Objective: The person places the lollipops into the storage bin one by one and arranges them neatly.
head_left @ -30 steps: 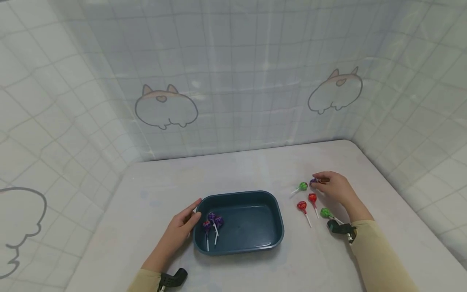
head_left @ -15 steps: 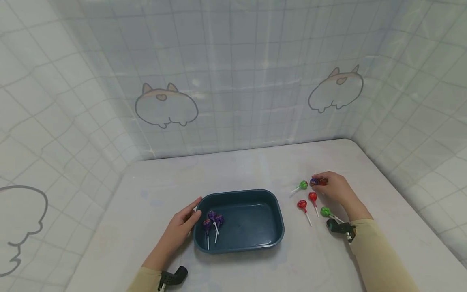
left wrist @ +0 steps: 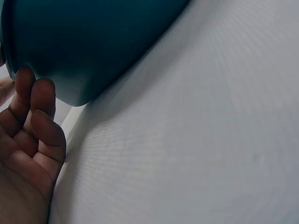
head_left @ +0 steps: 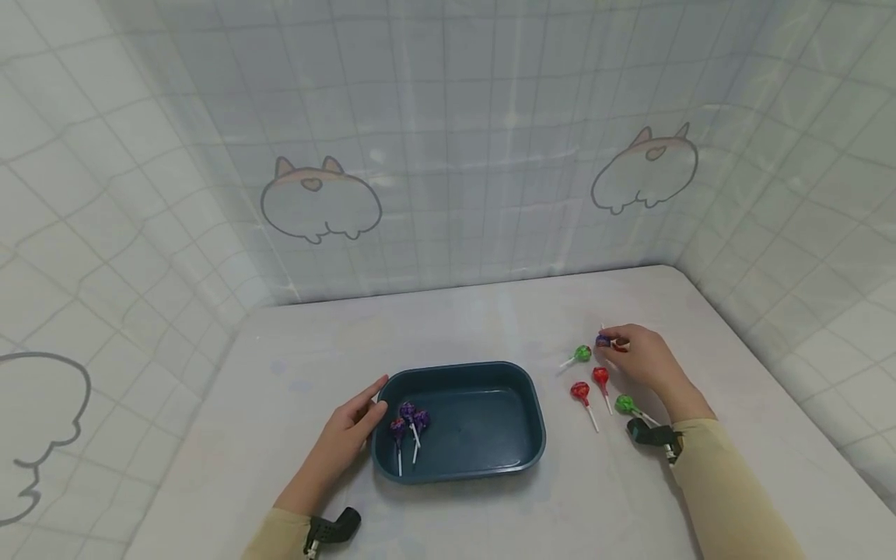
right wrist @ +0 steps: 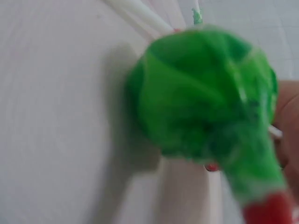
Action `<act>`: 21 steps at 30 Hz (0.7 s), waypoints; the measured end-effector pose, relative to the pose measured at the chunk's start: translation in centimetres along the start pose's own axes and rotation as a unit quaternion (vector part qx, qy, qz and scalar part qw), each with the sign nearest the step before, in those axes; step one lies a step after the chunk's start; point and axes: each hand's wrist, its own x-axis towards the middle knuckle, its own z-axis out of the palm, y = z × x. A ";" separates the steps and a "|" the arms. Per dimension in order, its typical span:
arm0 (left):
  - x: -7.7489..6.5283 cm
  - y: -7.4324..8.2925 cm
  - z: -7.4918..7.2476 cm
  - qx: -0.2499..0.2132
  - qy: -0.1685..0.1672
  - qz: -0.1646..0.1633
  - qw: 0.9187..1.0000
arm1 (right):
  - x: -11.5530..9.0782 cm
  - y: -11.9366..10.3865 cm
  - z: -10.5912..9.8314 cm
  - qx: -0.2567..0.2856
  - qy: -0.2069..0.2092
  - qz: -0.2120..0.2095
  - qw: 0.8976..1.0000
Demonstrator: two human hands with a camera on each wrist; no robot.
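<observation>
My left hand (head_left: 346,428) rests at the left end of a dark blue-green tray (head_left: 539,435), thumb by the rim; in the left wrist view its loosely bent fingers (left wrist: 43,100) meet the outer wall. Inside the tray, on its left side, lie three purple lollipops (head_left: 397,428). Over at the right, my right hand (head_left: 647,359) pinches another purple lollipop (head_left: 603,341), its white stick pointing away from me. A dark red bit (head_left: 619,344) shows beneath the fingers. Close to that hand lie a green lollipop (head_left: 582,353) and a red lollipop (head_left: 600,375).
Another red lollipop (head_left: 579,390) lies on the white table (head_left: 448,327) to the tray's right. A second green lollipop (head_left: 625,404) is under the right wrist and fills much of the right wrist view. Pale tiled-pattern sheets (head_left: 476,194) enclose the table at the back and sides.
The right hand has shifted slightly away from me with the pinched purple lollipop, whose stick now shows behind it. The left hand and tray have stayed in place.
</observation>
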 end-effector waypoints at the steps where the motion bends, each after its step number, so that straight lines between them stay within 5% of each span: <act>1: 0.0 0.0 0.0 0.000 -0.001 0.000 1.000 | 0.0 -0.1 -0.1 0.002 0.010 -0.002 1.000; 7: -0.1 -0.1 0.0 0.000 -0.002 0.003 1.000 | -0.4 -0.4 -0.9 0.039 0.068 -0.015 0.997; 13: -0.1 0.0 0.1 -0.005 -0.002 -0.001 1.000 | -0.8 -1.0 -1.7 0.106 0.067 0.002 0.992; 21: -0.2 0.2 0.1 -0.001 0.001 -0.007 1.000 | -1.5 -2.7 -3.1 0.267 0.045 0.014 0.963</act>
